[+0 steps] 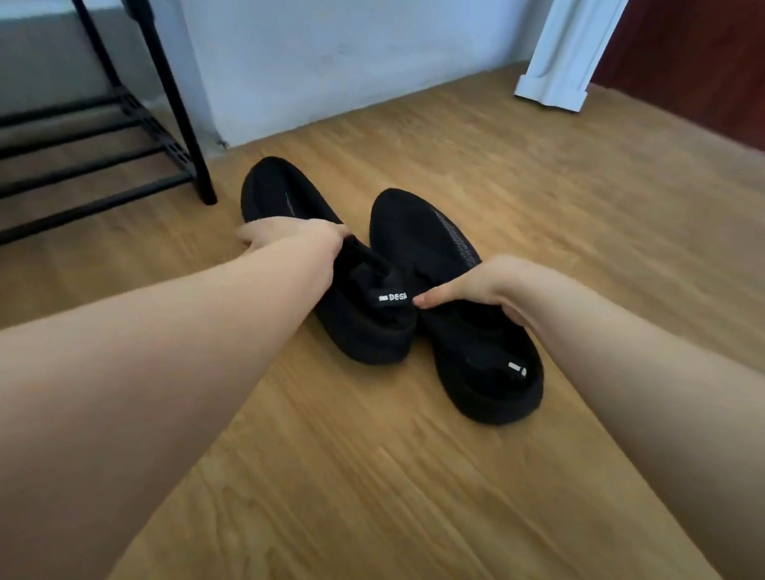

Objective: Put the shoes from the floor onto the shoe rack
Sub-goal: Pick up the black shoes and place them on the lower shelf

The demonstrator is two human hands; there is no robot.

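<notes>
**Both hands on the black shoes, down on the floor**

I have my left hand [295, 238] wrapped over the middle of the left black slip-on shoe [286, 196], fingers curled down around its collar and closed on it, thumb on the near side. My right hand [482, 285] grips the right black slip-on shoe [416, 231] at its opening: fingers tucked over the far edge, thumb stretched toward the heel tab of the left shoe, where white lettering shows. Both grips are closed on the shoes.

The two shoes lie side by side on the wooden floor [621, 213], toes pointing away from me toward the pale wall [330, 32], heels toward me. Their near ends almost touch; the toes are a little apart. Whether the soles have left the boards I cannot tell.

The black metal shoe rack [108, 77] stands to the left, against the wall, its nearest leg just beside the toe of the left shoe. Its slatted lower tier and upper tier hold no shoes where I can see them.

At the upper right a white door frame [570, 38] meets the floor, with dark red wood behind it.
</notes>
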